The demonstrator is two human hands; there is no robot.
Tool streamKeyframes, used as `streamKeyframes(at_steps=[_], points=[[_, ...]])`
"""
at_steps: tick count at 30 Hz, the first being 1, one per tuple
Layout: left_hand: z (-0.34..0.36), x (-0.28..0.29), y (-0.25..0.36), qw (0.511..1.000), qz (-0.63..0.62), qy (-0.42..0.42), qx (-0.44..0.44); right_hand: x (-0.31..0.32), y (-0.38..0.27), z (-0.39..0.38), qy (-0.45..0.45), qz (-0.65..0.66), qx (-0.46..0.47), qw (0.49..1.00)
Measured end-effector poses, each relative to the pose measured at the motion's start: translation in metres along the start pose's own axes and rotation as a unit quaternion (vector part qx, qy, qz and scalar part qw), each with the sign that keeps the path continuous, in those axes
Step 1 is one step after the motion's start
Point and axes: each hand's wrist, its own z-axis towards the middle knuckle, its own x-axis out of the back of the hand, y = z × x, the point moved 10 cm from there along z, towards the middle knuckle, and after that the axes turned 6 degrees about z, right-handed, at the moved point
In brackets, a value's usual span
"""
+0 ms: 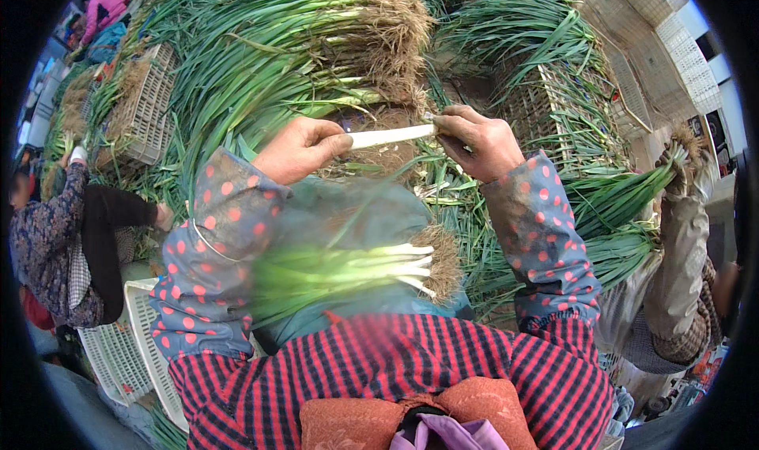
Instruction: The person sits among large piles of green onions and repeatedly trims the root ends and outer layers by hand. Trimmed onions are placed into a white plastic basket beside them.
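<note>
A white leek stalk (389,135) stretches level between my two hands in front of me. My left hand (304,150) is closed on the stalk's left part, while my right hand (473,143) grips its right end with curled fingers. Below them, on the teal cloth over my lap (308,207), lies a small bunch of leeks (411,260), white ends and roots to the right, green leaves blurred to the left. Beyond my hands is a big pile of leeks (269,59), its brown roots toward the right, beside bare dirt with scattered leaf scraps.
Slatted crates with leeks stand at upper left (150,110) and upper right (538,118). White crates (118,355) sit at lower left. Co-workers sit at left (55,252) and right (676,252), another in pink (107,7) farther back. Pale panels (648,55) rise at top right.
</note>
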Motion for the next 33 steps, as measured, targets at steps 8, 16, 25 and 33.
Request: streamKeyframes(at_steps=[8,16,25,33], points=[[-0.006,0.002,0.006,1.0,0.01,-0.018,-0.003,-0.008,0.005,-0.013,-0.044,0.022,0.014,0.999],[-0.019,-0.003,0.029,0.97,0.201,0.084,-0.112,-0.045,0.039,-0.025,-0.131,0.093,-0.097,0.982],[-0.027,-0.004,0.047,0.95,0.199,0.156,-0.182,-0.042,0.161,-0.088,-0.005,0.205,-0.297,0.933],[0.002,0.001,0.015,0.996,-0.07,0.046,-0.018,-0.045,0.121,-0.085,0.166,0.6,-0.362,0.694]])
